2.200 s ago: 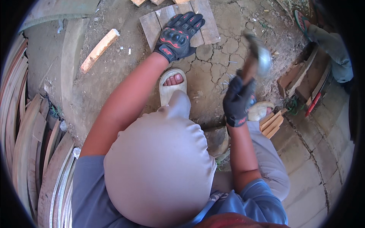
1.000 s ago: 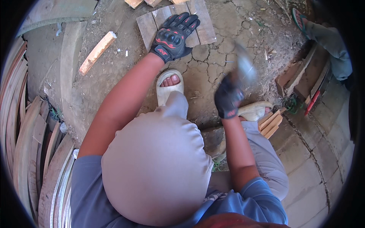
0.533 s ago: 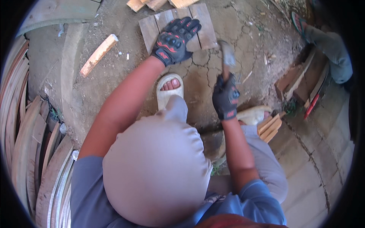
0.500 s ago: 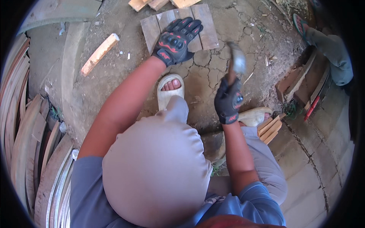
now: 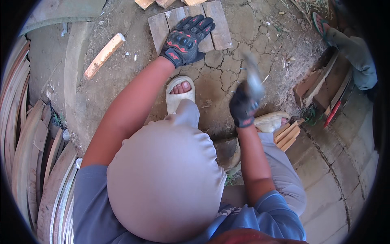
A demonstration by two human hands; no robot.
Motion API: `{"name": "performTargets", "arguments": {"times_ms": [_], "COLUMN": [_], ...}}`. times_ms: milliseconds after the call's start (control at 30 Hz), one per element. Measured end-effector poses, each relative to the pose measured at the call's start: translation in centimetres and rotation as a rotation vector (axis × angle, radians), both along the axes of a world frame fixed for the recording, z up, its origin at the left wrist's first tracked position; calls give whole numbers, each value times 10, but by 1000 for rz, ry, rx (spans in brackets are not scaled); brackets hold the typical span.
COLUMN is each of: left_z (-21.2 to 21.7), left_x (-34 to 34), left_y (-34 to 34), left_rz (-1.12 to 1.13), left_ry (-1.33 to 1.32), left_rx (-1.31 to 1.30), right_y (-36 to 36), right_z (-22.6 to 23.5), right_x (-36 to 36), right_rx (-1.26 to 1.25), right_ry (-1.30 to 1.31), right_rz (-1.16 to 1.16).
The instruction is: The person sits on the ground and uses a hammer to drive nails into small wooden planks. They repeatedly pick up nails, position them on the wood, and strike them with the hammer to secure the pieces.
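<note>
My left hand [image 5: 185, 40], in a black glove with red trim, lies flat with its fingers stretched over a small panel of wooden boards [image 5: 221, 26] on the ground. It covers the panel's middle. My right hand [image 5: 244, 105], gloved alike, is closed around a hammer [image 5: 254, 79] to the right of and nearer than the panel. Motion smears the hammer, whose metal head is raised beyond my fist. Its handle is mostly hidden in the glove.
A loose wood strip [image 5: 104, 56] lies to the left. More wood pieces [image 5: 164, 3] sit beyond the panel. Cut sticks [image 5: 289, 133] lie by my right sandal [image 5: 271, 122]. Stacked planks [image 5: 28, 150] line the left. Another person's leg [image 5: 355, 57] is at far right, near wood blocks [image 5: 321, 87].
The hammer has swung, its head coming nearer to my right wrist in the picture and blurring. My left hand stays on the boards; the whole view has shifted slightly.
</note>
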State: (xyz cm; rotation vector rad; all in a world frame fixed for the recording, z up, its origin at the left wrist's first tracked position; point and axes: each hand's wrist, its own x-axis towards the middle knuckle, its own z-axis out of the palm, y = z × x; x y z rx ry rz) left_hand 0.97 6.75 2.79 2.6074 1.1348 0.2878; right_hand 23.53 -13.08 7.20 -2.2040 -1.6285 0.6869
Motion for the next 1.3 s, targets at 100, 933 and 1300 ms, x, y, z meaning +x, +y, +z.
{"name": "performTargets", "arguments": {"times_ms": [100,933,1300], "left_z": [1,15,11], "left_x": [-1,33,53], "left_y": [-11,30,41], "left_rz": [-12,-318,-388], "left_ry": [2,-10,79], "left_rx": [-38,-30,-54], "right_y": [14,34,19], "right_z": [0,10,36], "right_x": [-10,13,-8], "right_rx": [-178,-126,28], "right_ry": [-43,141,230], "right_rz": [9,-477,-176]}}
